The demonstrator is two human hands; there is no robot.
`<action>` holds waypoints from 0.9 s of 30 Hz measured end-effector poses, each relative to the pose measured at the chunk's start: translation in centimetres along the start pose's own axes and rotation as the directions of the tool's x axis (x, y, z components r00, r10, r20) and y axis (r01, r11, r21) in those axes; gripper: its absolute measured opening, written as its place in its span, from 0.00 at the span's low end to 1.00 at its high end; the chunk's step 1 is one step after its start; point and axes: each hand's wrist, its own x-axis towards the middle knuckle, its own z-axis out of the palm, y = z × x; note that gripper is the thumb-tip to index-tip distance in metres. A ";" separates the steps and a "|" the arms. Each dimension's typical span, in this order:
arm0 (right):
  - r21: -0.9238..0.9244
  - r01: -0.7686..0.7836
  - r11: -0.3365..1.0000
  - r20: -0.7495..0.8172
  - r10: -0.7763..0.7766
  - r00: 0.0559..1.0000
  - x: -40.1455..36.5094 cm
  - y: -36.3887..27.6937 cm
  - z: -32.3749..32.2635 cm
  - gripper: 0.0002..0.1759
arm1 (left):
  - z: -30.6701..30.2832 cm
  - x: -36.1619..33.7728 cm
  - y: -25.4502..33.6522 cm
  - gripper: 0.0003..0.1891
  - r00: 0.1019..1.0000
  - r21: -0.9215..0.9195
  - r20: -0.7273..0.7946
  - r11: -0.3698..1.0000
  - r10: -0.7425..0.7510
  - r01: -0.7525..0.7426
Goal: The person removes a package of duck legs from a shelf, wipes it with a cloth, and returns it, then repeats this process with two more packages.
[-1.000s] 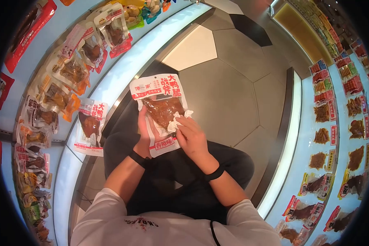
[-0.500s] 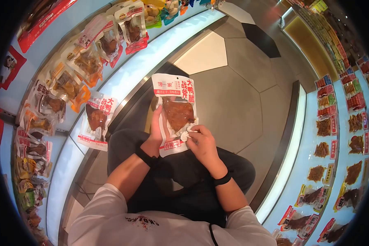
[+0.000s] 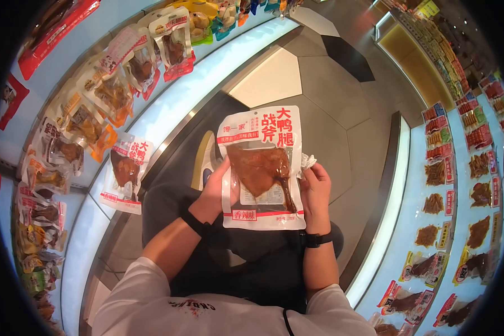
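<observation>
A white and red vacuum pack with a browned duck leg [image 3: 260,168] faces me upright above my lap. My left hand [image 3: 211,193] grips its left edge, with the fingers partly hidden behind the pack. At the right edge is my right hand [image 3: 316,187], its fingers closed on a crumpled white tissue [image 3: 308,162] and the thumb side near the pack's edge. A similar duck leg pack [image 3: 124,172] lies to the left, on the edge of the lit shelf.
Curved shelves with bagged meats [image 3: 103,92] run along the left. More packs [image 3: 434,204] line the lit shelves on the right. A shoe [image 3: 207,159] shows on the tiled floor [image 3: 333,123] behind the held pack.
The held pack has come closer and turned to face me more squarely. My right hand has moved right, from the pack's front to its right edge, with the tissue.
</observation>
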 end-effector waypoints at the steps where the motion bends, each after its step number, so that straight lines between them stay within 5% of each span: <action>1: 0.076 -0.111 0.991 0.053 0.107 0.993 -0.3 0.4 0.3 0.12 | 0.7 0.1 -0.3 0.24 1.000 0.064 -0.023 0.998 0.016 -0.014; 3: -0.142 -0.326 0.935 0.120 0.343 0.932 -1.5 1.6 2.1 0.11 | 0.2 0.1 -0.5 0.23 0.995 0.144 -0.078 0.986 -0.070 0.080; 4: 0.206 -0.487 0.849 0.277 0.427 0.861 -1.8 3.3 2.9 0.12 | -0.1 0.1 -0.5 0.23 0.988 0.185 -0.108 0.975 -0.108 0.127; 5: 0.291 -0.557 0.778 0.359 0.450 0.817 -1.9 4.2 3.5 0.12 | -0.3 0.1 -0.4 0.21 0.969 0.393 -0.243 0.908 -0.052 0.148; 7: 0.303 -0.601 0.740 0.412 0.467 0.783 -2.0 4.8 4.8 0.12 | -0.6 -0.1 0.1 0.19 0.967 0.598 -0.246 0.775 -0.063 0.203; 10: 0.233 -0.550 0.802 0.398 0.438 0.806 -2.1 4.4 5.7 0.12 | 1.5 -0.4 0.6 0.18 0.943 0.647 -0.327 0.716 -0.051 0.263; 20: 0.071 -0.418 0.906 0.445 0.346 0.826 -5.8 2.8 6.7 0.12 | 3.6 -2.0 1.1 0.21 0.987 0.897 -0.121 0.415 -0.106 0.154; 22: 0.053 -0.418 0.907 0.463 0.348 0.815 -6.5 2.7 7.3 0.12 | 0.0 -0.6 -1.0 0.21 0.964 0.968 0.189 0.131 0.187 -0.215; 24: 0.044 -0.427 0.903 0.485 0.354 0.800 -7.4 2.6 7.9 0.12 | 4.5 -3.6 0.5 0.18 0.952 0.985 0.167 -0.003 0.256 -0.172; 27: 0.027 -0.429 0.903 0.521 0.354 0.777 -8.5 2.4 8.6 0.12 | 6.6 -5.8 2.1 0.15 0.891 0.965 0.247 -0.015 0.381 -0.262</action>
